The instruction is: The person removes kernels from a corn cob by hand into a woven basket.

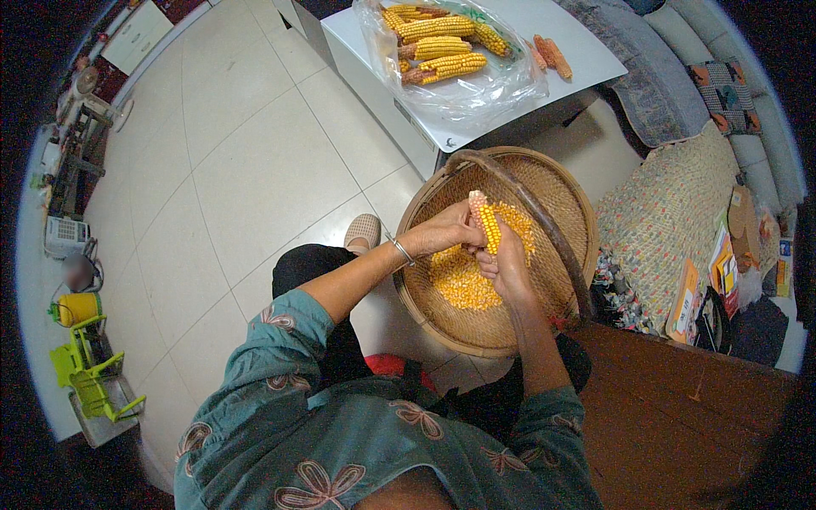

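A partly shelled corn cob [489, 231] is held over a round woven bamboo basket [561, 197]. Its upper end and left side are bare and pale pink, while yellow kernels still cover the rest. My left hand [449, 228], with a metal bangle at the wrist, grips it from the left; the fingertips are partly hidden. From the right and below, my right hand [509, 260] is wrapped around the lower part, thumb along the kernels. Loose corn kernels [462, 280] lie in the basket beneath both hands. The basket's curved handle [539, 210] arches to the right of them.
Ahead, a white table [586, 54] bears a clear plastic bag [440, 99] with several corn ears [440, 29] and some bare cobs [556, 57] beside it. A slipper [363, 233] shows on the tiled floor [255, 140]. A braided mat [669, 229] lies right; green chairs [95, 376] stand far left.
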Available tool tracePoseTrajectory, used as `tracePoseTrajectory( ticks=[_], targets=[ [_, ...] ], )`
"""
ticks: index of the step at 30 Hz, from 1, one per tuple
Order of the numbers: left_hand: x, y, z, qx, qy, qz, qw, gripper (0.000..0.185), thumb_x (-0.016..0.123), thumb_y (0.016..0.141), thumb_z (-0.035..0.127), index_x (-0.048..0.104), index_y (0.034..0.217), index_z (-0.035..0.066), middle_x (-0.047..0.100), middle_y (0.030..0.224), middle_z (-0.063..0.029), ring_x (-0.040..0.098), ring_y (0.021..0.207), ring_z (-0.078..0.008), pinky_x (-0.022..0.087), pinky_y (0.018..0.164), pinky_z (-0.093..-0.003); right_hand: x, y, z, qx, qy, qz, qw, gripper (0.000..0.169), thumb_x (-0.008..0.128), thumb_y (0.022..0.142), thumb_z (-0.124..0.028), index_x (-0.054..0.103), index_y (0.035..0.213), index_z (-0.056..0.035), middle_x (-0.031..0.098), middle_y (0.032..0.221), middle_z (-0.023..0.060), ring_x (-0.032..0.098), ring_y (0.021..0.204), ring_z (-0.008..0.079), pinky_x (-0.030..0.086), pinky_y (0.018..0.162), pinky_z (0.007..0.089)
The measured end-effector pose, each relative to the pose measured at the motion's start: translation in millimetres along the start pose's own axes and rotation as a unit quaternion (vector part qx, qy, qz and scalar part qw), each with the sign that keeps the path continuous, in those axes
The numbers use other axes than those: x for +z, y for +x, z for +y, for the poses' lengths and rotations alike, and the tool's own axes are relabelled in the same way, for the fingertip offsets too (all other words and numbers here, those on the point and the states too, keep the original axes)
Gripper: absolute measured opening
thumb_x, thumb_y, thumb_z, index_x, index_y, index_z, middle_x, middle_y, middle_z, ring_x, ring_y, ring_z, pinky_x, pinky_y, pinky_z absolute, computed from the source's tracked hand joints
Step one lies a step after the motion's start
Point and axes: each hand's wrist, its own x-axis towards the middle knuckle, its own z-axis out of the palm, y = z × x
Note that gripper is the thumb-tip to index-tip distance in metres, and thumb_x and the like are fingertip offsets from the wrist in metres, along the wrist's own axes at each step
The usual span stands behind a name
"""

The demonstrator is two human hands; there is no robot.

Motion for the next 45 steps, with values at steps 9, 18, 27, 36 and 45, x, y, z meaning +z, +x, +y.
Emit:
tracePoseTrajectory(
  ticks=[9, 18, 27, 36, 45],
  targets=[
    [1.3, -0.9, -5.5, 0.003, 0.018, 0.033, 0.999, 0.011, 0.054, 0.069, 0.004, 0.045, 0.074, 0.005, 0.042, 0.064, 0.0059, 0.039, 0.055, -0.0023, 0.030, 0.045, -0.0188, -2.6, 1.5, 4.3, -0.002, 0.018, -0.012, 1.000, 0.036, 0.030, 0.089, -0.044, 0.048, 0.086, -0.0138, 0.036, 0.049, -0.0044, 0.026, 0.033, 0.0034, 0.016, 0.028, 0.0176],
    [-0.3, 0.3, -3.7, 0.017, 0.045, 0.016, 0.999, 0.015, 0.057, 0.069, 0.006, 0.043, 0.074, 0.006, 0.040, 0.066, 0.0071, 0.035, 0.059, -0.0017, 0.029, 0.048, -0.0184, -1.6, -0.1, 0.9, -0.008, 0.022, -0.015, 1.000, 0.035, 0.032, 0.089, -0.043, 0.049, 0.085, -0.0134, 0.038, 0.052, -0.0046, 0.027, 0.033, 0.0027, 0.015, 0.028, 0.0176],
    [-4.4, 1.1, -8.4, -0.029, 0.057, -0.003, 0.998, 0.026, 0.062, 0.067, 0.014, 0.050, 0.087, 0.004, 0.048, 0.076, 0.0054, 0.043, 0.069, -0.0044, 0.037, 0.059, -0.0212, 0.9, -1.5, -1.0, -0.008, 0.028, -0.006, 1.000, 0.034, 0.031, 0.090, -0.041, 0.049, 0.082, -0.0133, 0.039, 0.052, -0.0047, 0.028, 0.032, 0.0032, 0.016, 0.026, 0.0184],
    [-7.5, 4.6, -20.7, -0.012, 0.054, -0.012, 0.998, 0.029, 0.063, 0.069, 0.009, 0.048, 0.092, 0.003, 0.050, 0.080, 0.0047, 0.045, 0.072, -0.0046, 0.040, 0.063, -0.0218, -1.3, 2.2, 3.6, -0.010, 0.030, -0.003, 0.999, 0.035, 0.032, 0.090, -0.042, 0.048, 0.081, -0.0126, 0.039, 0.051, -0.0038, 0.027, 0.031, 0.0045, 0.017, 0.026, 0.0190],
    [-3.2, 4.5, -17.4, 0.012, 0.075, 0.008, 0.997, 0.018, 0.057, 0.065, 0.005, 0.046, 0.079, 0.003, 0.045, 0.071, 0.0046, 0.041, 0.066, -0.0045, 0.036, 0.056, -0.0212, 0.6, 0.6, 4.0, -0.013, 0.036, 0.008, 0.999, 0.035, 0.032, 0.089, -0.042, 0.049, 0.084, -0.0123, 0.039, 0.052, -0.0021, 0.028, 0.032, 0.0048, 0.016, 0.027, 0.0187]
  ],
)
